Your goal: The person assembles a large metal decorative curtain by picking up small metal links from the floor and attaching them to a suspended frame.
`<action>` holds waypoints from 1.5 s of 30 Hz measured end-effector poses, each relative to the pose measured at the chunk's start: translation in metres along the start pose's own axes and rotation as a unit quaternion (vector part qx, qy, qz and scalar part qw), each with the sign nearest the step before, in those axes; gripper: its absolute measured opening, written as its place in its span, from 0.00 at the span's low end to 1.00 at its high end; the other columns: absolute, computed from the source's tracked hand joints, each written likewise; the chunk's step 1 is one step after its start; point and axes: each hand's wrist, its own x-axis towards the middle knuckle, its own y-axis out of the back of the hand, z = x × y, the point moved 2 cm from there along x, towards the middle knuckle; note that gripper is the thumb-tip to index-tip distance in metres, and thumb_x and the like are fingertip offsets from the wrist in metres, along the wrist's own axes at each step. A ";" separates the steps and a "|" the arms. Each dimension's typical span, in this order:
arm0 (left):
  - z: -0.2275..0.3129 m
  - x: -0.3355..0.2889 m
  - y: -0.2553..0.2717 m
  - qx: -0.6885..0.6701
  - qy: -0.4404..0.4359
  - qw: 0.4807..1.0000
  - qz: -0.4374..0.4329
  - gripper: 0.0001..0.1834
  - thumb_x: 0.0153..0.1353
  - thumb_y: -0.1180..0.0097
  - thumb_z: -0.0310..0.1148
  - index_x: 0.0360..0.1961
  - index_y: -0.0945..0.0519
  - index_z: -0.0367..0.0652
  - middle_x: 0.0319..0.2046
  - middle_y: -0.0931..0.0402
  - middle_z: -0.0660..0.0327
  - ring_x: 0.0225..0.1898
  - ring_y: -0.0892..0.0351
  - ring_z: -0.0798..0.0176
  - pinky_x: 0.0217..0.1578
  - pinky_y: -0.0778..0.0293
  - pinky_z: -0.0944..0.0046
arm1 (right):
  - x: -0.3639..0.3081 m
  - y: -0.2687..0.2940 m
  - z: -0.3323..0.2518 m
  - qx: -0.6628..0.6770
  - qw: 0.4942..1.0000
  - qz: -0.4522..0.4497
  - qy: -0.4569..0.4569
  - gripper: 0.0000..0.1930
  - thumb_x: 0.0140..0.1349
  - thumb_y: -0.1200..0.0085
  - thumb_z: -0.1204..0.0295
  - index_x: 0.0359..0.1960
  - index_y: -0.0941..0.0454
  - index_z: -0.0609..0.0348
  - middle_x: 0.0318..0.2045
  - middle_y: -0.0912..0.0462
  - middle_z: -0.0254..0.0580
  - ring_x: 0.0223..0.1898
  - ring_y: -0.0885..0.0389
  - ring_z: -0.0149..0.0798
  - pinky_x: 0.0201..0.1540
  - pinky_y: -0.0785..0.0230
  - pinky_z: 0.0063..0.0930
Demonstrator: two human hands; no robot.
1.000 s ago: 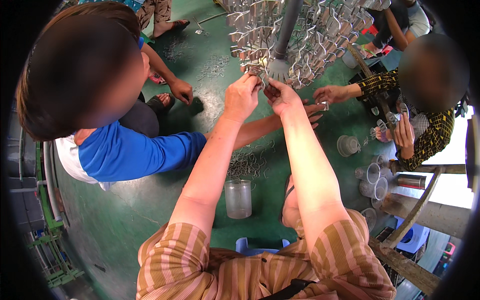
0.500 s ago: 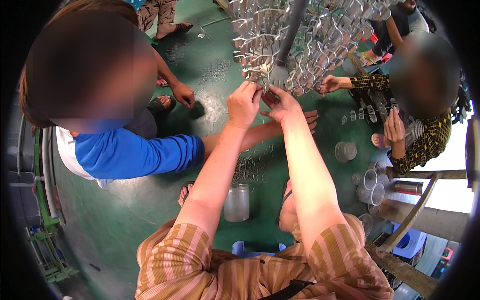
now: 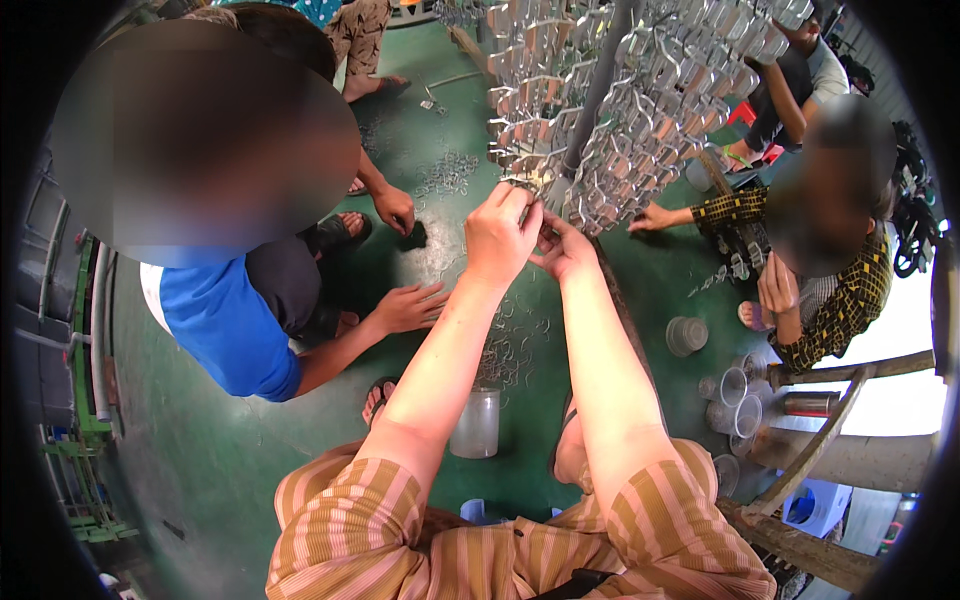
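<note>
Chains of bent silver metal clips (image 3: pixel 660 140) hang in dense rows around a grey pole (image 3: pixel 598 95). At the lower end of the rows, my left hand (image 3: pixel 502 238) is closed in a pinch, fingertips up against the lowest clips. My right hand (image 3: pixel 566 250) is beside it, slightly lower, its thumb and fingers curled together. The fingertips of both hands nearly meet; whatever small piece they pinch is hidden behind the fingers.
Loose wire pieces (image 3: pixel 507 355) lie on the green floor beyond a translucent plastic tub (image 3: pixel 475 424); another heap (image 3: pixel 447 174) is farther off. A blue-sleeved co-worker's hand (image 3: pixel 410 307) is beside my left forearm. Right: another co-worker's patterned sleeve (image 3: pixel 730 206), stacked clear cups (image 3: pixel 735 400), a wooden frame (image 3: pixel 820 450).
The blue-sleeved co-worker's arm has drawn back left from behind my forearms. My right fingers have curled in closer to my left hand. The hanging clips appear slightly farther right and lower.
</note>
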 end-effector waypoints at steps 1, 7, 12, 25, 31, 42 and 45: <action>0.005 0.000 0.001 -0.009 -0.004 1.000 -0.009 0.06 0.47 0.40 0.28 0.23 0.25 0.42 0.21 0.29 0.61 0.16 0.27 0.62 0.19 0.32 0.62 | -0.002 0.002 -0.002 -0.002 1.000 0.001 0.003 0.09 0.60 0.49 0.64 0.40 0.25 0.47 0.36 0.24 0.31 0.42 0.25 0.35 0.51 0.47 0.56; 0.033 0.031 0.021 -0.107 0.065 0.991 0.048 0.04 0.47 0.40 0.27 0.24 0.24 0.42 0.21 0.28 0.62 0.15 0.29 0.64 0.17 0.33 0.65 | 0.007 0.007 -0.002 -0.027 0.999 -0.014 -0.014 0.10 0.62 0.52 0.62 0.44 0.25 0.44 0.38 0.22 0.31 0.45 0.24 0.36 0.56 0.59 0.65; 0.034 0.051 0.039 -0.152 0.042 0.983 0.098 0.03 0.49 0.41 0.26 0.24 0.23 0.40 0.18 0.28 0.61 0.16 0.27 0.67 0.19 0.32 0.69 | -0.002 0.005 -0.016 -0.046 0.999 0.027 0.012 0.10 0.62 0.53 0.64 0.44 0.25 0.44 0.36 0.22 0.32 0.45 0.24 0.37 0.57 0.59 0.64; -0.014 -0.026 -0.013 -0.106 0.223 0.961 -0.128 0.13 0.49 0.40 0.35 0.35 0.18 0.41 0.24 0.21 0.53 0.25 0.20 0.60 0.29 0.27 0.64 | -0.015 0.023 -0.008 -0.038 0.998 0.042 0.041 0.08 0.57 0.45 0.63 0.37 0.25 0.48 0.33 0.22 0.29 0.41 0.25 0.33 0.48 0.40 0.49; -0.007 -0.020 -0.004 -0.107 0.227 0.963 -0.096 0.13 0.47 0.40 0.37 0.34 0.18 0.44 0.21 0.21 0.55 0.22 0.21 0.58 0.27 0.27 0.63 | -0.029 0.015 -0.009 -0.065 0.994 0.073 0.040 0.08 0.60 0.48 0.63 0.39 0.24 0.46 0.37 0.23 0.27 0.44 0.27 0.31 0.52 0.42 0.47; -0.006 -0.013 -0.005 -0.181 0.220 0.951 -0.117 0.13 0.47 0.40 0.38 0.33 0.19 0.44 0.21 0.21 0.55 0.23 0.21 0.60 0.27 0.27 0.63 | -0.052 0.006 -0.012 -0.144 0.980 0.134 0.031 0.14 0.65 0.60 0.65 0.51 0.31 0.50 0.45 0.24 0.31 0.48 0.27 0.34 0.57 0.46 0.53; -0.012 -0.022 -0.002 -0.211 0.231 0.944 -0.107 0.14 0.47 0.39 0.38 0.34 0.19 0.43 0.19 0.22 0.57 0.21 0.23 0.63 0.25 0.29 0.64 | -0.074 0.000 -0.006 -0.122 0.977 0.167 0.042 0.18 0.61 0.52 0.63 0.52 0.32 0.52 0.47 0.26 0.37 0.48 0.28 0.35 0.57 0.48 0.53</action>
